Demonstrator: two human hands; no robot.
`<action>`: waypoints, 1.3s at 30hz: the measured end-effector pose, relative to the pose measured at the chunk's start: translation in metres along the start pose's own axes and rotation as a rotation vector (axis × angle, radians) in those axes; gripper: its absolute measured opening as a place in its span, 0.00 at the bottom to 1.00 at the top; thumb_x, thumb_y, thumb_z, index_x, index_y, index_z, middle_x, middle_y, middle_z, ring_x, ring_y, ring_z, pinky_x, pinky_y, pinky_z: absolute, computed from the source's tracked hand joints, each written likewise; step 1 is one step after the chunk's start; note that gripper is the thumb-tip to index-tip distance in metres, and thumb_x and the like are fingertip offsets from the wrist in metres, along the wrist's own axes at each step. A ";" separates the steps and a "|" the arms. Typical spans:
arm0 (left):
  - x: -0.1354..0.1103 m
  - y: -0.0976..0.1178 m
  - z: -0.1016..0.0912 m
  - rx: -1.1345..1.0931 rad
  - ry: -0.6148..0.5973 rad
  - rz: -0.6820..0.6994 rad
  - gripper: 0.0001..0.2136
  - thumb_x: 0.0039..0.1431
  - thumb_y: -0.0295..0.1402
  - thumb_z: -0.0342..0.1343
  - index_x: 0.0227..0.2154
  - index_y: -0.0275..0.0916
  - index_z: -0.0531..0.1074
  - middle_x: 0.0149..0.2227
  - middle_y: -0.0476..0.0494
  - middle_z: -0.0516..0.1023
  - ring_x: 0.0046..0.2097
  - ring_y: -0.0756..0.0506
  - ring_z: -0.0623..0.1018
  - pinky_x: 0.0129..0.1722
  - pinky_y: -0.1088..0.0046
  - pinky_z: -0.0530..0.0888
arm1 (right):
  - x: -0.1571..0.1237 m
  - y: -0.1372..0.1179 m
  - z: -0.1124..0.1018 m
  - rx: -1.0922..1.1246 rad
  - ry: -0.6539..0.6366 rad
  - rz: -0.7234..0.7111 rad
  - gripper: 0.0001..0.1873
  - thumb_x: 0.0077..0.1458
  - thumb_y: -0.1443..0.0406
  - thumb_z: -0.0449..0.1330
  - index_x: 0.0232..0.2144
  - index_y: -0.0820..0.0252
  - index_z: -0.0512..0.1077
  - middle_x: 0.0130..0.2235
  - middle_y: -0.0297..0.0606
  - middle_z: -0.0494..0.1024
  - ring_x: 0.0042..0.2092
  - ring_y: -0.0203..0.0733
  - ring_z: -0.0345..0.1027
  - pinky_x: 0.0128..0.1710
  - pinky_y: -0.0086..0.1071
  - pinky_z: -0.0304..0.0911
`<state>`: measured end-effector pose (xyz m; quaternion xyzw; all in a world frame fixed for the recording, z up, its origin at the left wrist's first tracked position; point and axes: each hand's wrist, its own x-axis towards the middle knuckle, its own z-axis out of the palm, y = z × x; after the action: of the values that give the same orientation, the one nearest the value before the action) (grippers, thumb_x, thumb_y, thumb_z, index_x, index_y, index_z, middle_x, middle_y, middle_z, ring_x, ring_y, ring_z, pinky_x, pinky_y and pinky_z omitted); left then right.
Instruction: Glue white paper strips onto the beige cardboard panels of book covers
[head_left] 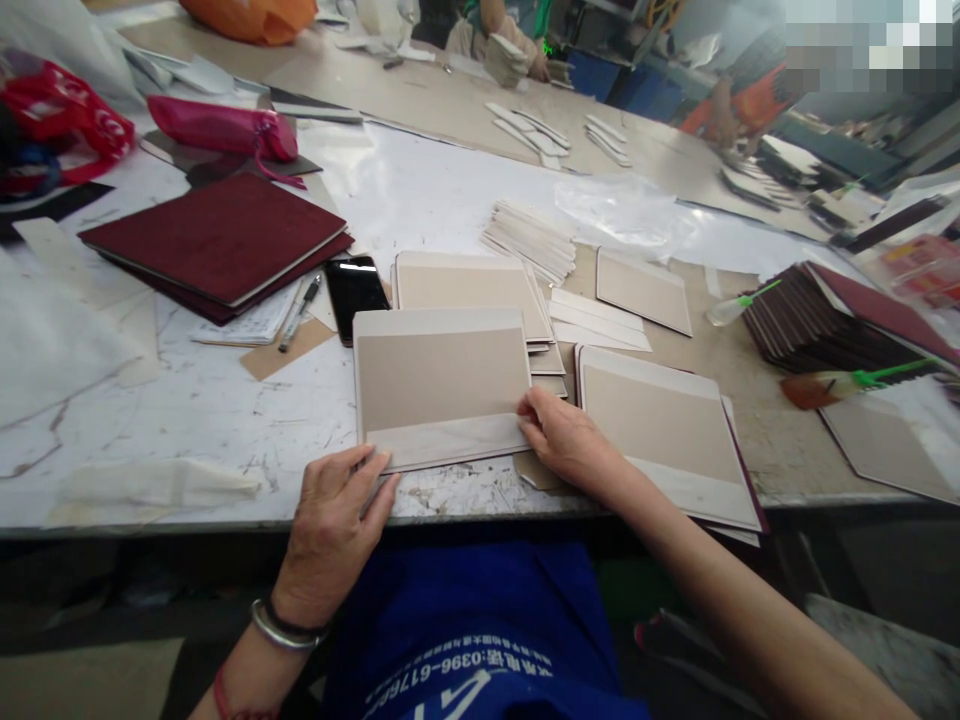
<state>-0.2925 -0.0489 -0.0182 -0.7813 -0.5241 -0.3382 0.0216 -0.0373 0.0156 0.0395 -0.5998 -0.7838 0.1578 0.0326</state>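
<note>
A beige rectangular board (442,375) with pale strips along its top and bottom lies in front of me at the table edge. My right hand (566,435) pinches its right edge near the lower corner, thumb and fingers together. At the lower left corner, my left hand (337,515) rests its fingertips on the board, fingers extended and somewhat apart. Behind it, partly covered, is a stack of similar boards (465,280). Just right of my right hand lies another pile of boards (660,410) with dark red undersides.
Dark red covers (225,235), a phone (356,290) and a pen (300,315) lie left. Pale strips (529,243) and a single board (643,290) are behind. To the right stand a dark red stack (825,320) and a glue brush (817,388). Co-workers are across the table.
</note>
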 end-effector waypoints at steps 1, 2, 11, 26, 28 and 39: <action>0.000 0.000 0.000 0.002 0.003 0.003 0.13 0.52 0.26 0.57 0.41 0.31 0.69 0.39 0.36 0.71 0.43 0.40 0.71 0.43 0.60 0.70 | 0.000 0.000 0.000 -0.013 -0.004 -0.009 0.04 0.53 0.69 0.51 0.34 0.59 0.62 0.33 0.37 0.70 0.33 0.38 0.63 0.34 0.29 0.55; 0.001 0.000 0.000 0.003 0.004 0.004 0.13 0.52 0.26 0.57 0.42 0.31 0.69 0.39 0.36 0.71 0.43 0.40 0.71 0.43 0.60 0.70 | 0.000 0.000 0.000 -0.022 -0.009 -0.015 0.04 0.53 0.69 0.51 0.34 0.59 0.62 0.33 0.37 0.70 0.33 0.39 0.63 0.34 0.29 0.55; 0.001 0.001 0.000 0.008 -0.009 0.012 0.13 0.51 0.26 0.57 0.41 0.31 0.69 0.39 0.34 0.71 0.43 0.40 0.71 0.43 0.59 0.70 | 0.000 -0.001 0.000 -0.050 -0.019 -0.024 0.07 0.55 0.71 0.49 0.38 0.62 0.61 0.36 0.41 0.71 0.35 0.40 0.64 0.36 0.30 0.57; 0.001 0.001 -0.002 0.003 -0.014 -0.003 0.14 0.52 0.25 0.57 0.42 0.32 0.68 0.40 0.36 0.70 0.43 0.41 0.69 0.43 0.60 0.70 | -0.004 -0.003 0.004 -0.099 0.006 0.023 0.07 0.55 0.72 0.50 0.38 0.63 0.61 0.36 0.43 0.70 0.37 0.41 0.64 0.37 0.30 0.57; 0.001 0.002 -0.002 0.007 -0.016 -0.003 0.13 0.52 0.25 0.56 0.43 0.33 0.67 0.40 0.37 0.70 0.43 0.41 0.69 0.43 0.60 0.70 | -0.004 -0.004 0.000 -0.130 0.019 0.075 0.08 0.54 0.73 0.49 0.39 0.63 0.61 0.36 0.43 0.71 0.36 0.41 0.65 0.36 0.30 0.57; -0.004 -0.004 0.001 -0.001 -0.008 0.076 0.11 0.57 0.29 0.51 0.43 0.36 0.67 0.40 0.38 0.72 0.44 0.40 0.70 0.43 0.60 0.68 | -0.003 -0.009 -0.013 0.172 0.072 0.272 0.13 0.56 0.66 0.50 0.44 0.64 0.63 0.35 0.42 0.74 0.37 0.42 0.68 0.37 0.31 0.58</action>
<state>-0.2966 -0.0497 -0.0223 -0.8020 -0.4942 -0.3340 0.0320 -0.0417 0.0139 0.0550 -0.7004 -0.6774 0.2057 0.0901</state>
